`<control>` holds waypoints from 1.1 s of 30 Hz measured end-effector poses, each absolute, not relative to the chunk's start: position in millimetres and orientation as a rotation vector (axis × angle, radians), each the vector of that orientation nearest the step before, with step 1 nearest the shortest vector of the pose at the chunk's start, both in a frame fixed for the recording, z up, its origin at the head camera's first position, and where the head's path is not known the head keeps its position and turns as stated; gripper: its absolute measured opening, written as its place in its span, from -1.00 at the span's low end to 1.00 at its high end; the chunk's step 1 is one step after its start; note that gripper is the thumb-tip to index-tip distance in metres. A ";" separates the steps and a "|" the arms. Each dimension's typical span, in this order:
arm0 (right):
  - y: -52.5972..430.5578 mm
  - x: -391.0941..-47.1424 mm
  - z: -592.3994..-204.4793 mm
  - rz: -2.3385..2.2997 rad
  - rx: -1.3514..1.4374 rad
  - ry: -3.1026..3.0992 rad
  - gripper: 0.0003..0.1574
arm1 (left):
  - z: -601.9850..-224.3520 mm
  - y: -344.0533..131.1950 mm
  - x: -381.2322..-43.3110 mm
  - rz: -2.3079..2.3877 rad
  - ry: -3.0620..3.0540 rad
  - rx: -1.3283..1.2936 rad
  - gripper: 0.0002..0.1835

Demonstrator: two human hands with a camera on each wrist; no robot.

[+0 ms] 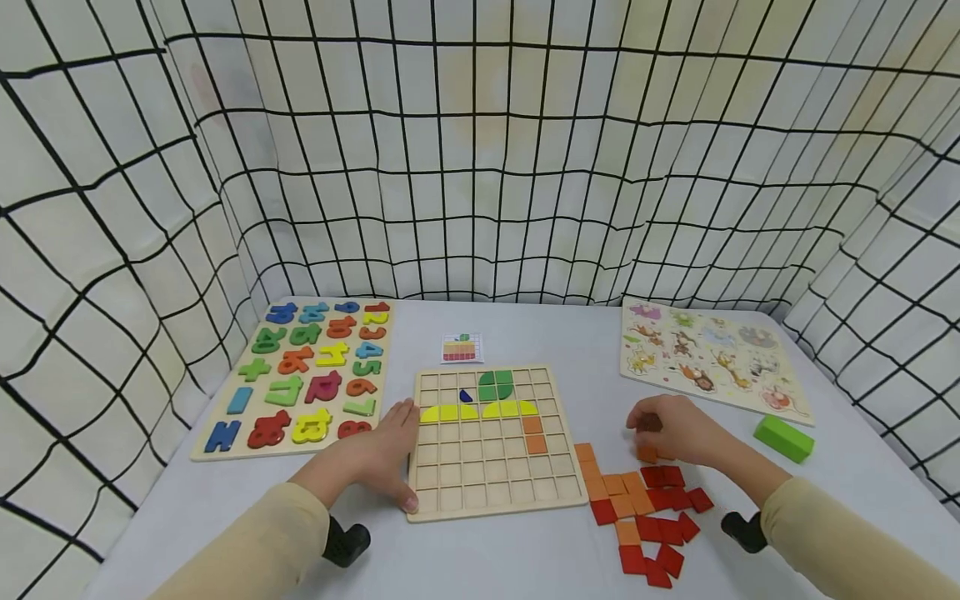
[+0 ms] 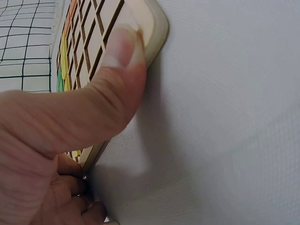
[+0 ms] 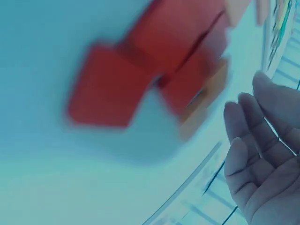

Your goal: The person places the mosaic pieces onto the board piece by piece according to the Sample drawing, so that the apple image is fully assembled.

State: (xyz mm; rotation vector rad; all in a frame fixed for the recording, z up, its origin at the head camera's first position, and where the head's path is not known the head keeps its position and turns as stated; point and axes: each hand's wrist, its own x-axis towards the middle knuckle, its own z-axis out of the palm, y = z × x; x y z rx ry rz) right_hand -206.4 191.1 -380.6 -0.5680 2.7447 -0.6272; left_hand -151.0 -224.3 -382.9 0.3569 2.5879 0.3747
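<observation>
A wooden grid board (image 1: 472, 475) lies in front of me, bearing two green quarter-round tiles and two green squares (image 1: 496, 385), yellow rounded tiles (image 1: 510, 409), a small dark blue piece (image 1: 466, 396) and two orange squares (image 1: 534, 435). My left hand (image 1: 378, 454) holds its left edge; the thumb (image 2: 123, 51) presses on the near corner and the fingers lie along the side. My right hand (image 1: 671, 427) hovers above the far end of a loose pile of orange tiles (image 1: 615, 485) and red tiles (image 1: 663, 529). Its fingers bend loosely, with no tile showing between them in the right wrist view.
A number puzzle board (image 1: 288, 392) lies at left, an animal picture board (image 1: 712, 358) at back right. A small pattern card (image 1: 462, 348) sits behind the grid board. Nearer the right arm is a green block (image 1: 784, 438). Black netting (image 1: 495, 167) over white cloth surrounds the table.
</observation>
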 end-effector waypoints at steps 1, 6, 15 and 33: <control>195.9 -205.6 -381.4 -0.620 -0.551 2.735 -0.87 | -382.5 -224.8 -150.7 0.371 2.590 0.363 0.39; 205.2 -201.6 -383.2 -0.569 -0.545 2.711 -0.80 | -382.0 -226.0 -149.2 0.374 2.594 0.370 0.39; 193.7 -198.7 -383.5 -0.511 -0.583 2.760 -0.77 | -386.0 -228.9 -148.0 0.399 2.595 0.354 0.41; 136.6 -221.9 -382.6 -0.886 -0.717 2.740 -0.91 | -381.3 -223.6 -149.1 0.394 2.593 0.330 0.40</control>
